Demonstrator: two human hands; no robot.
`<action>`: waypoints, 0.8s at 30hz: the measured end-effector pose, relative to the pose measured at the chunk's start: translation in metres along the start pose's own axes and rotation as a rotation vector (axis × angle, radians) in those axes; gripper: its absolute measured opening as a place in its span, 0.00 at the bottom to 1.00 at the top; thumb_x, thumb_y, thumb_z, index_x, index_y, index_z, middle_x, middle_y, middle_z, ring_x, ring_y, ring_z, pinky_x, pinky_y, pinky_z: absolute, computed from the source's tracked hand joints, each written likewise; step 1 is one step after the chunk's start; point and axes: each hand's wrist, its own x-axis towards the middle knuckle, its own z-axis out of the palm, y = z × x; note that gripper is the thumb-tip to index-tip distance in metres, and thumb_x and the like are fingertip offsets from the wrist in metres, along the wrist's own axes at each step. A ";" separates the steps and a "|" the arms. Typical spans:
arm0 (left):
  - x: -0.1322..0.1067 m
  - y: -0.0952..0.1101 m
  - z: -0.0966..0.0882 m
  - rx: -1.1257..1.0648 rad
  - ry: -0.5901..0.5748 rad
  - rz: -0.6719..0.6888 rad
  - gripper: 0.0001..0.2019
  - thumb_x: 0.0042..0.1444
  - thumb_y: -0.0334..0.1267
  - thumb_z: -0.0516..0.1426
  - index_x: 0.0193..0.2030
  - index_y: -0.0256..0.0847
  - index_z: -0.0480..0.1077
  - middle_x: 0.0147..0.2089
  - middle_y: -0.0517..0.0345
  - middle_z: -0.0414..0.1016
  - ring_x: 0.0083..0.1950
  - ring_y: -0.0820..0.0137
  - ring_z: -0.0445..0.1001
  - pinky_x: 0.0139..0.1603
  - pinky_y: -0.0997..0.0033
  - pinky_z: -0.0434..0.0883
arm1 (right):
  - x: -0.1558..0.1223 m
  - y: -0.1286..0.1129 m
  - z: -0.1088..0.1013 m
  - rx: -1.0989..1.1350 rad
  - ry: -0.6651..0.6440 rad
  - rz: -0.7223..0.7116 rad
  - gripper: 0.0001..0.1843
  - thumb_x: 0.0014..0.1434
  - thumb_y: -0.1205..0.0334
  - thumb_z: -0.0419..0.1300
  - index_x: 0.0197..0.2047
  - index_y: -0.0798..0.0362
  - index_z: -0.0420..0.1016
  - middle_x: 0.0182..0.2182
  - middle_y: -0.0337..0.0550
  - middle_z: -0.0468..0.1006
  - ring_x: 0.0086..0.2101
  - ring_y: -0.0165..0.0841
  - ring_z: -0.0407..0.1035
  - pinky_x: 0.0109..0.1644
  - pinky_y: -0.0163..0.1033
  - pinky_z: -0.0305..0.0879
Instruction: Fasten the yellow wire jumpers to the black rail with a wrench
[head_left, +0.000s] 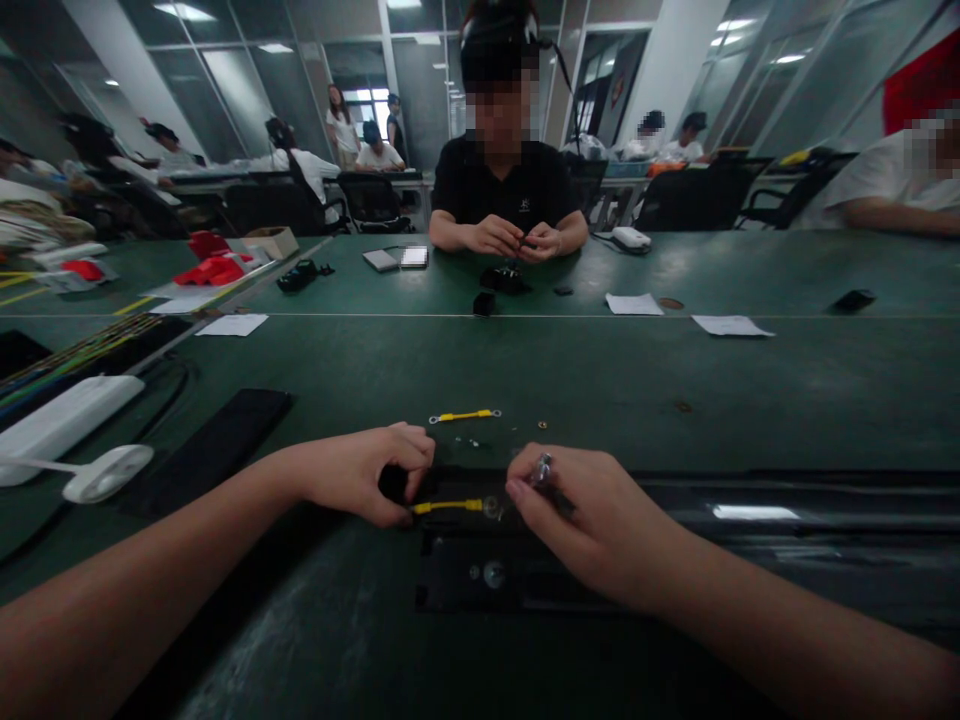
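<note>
- Yellow ring-terminal lead [448,507] lies over the near-left end of the glossy black panel [457,590]; long axis runs left to right across the wearer, right end a touch farther off.
- Its ringed end points right, toward the right hand; from here I cannot tell whether the ring sits around a stud or only above it.
- Left hand [382,472]: thumb and forefinger curled in, grip pinching the lead's left end, which they hide.
- Right hand [592,515]: grip pressed together on a small silvery metal piece [541,470], its shiny end poking up between the fingers; the rest is covered by the hand.
- Round metal fastener [493,574] on the panel's nearer strip, just nearer the wearer than the ring.
- Second yellow lead [465,415] lies loose on the green surface [352,620], beyond the panel, rings at both ends; long axis also left to right, right end slightly farther away.
- Small brassy ring-shaped part [542,425] right of that second lead; tiny clear bits [469,442] between it and the panel.
- Black flat slab [225,440] beyond the left forearm, slanting away to the right.
- Across the surface, a co-worker in a black shirt [510,190], both hands together over small dark parts.
</note>
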 end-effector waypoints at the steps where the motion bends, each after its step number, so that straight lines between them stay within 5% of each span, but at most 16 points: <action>1: 0.000 0.000 0.000 0.001 -0.002 -0.002 0.10 0.50 0.29 0.68 0.31 0.40 0.71 0.38 0.64 0.73 0.46 0.67 0.70 0.55 0.65 0.61 | 0.000 -0.001 0.000 -0.004 0.003 -0.005 0.11 0.69 0.65 0.52 0.35 0.54 0.70 0.27 0.38 0.72 0.28 0.29 0.66 0.34 0.35 0.60; 15: 0.000 0.000 0.000 0.014 0.000 -0.001 0.10 0.51 0.30 0.68 0.31 0.40 0.70 0.37 0.64 0.73 0.45 0.67 0.70 0.54 0.66 0.61 | 0.001 0.000 -0.002 0.005 -0.096 -0.031 0.06 0.65 0.71 0.54 0.40 0.54 0.71 0.36 0.43 0.75 0.34 0.31 0.69 0.40 0.36 0.63; 24: 0.000 0.000 -0.001 0.010 0.003 0.026 0.08 0.52 0.30 0.67 0.30 0.41 0.71 0.38 0.62 0.74 0.46 0.66 0.70 0.55 0.65 0.62 | 0.004 0.004 -0.003 0.098 -0.182 0.072 0.07 0.68 0.71 0.53 0.42 0.52 0.71 0.34 0.38 0.76 0.34 0.30 0.69 0.40 0.37 0.63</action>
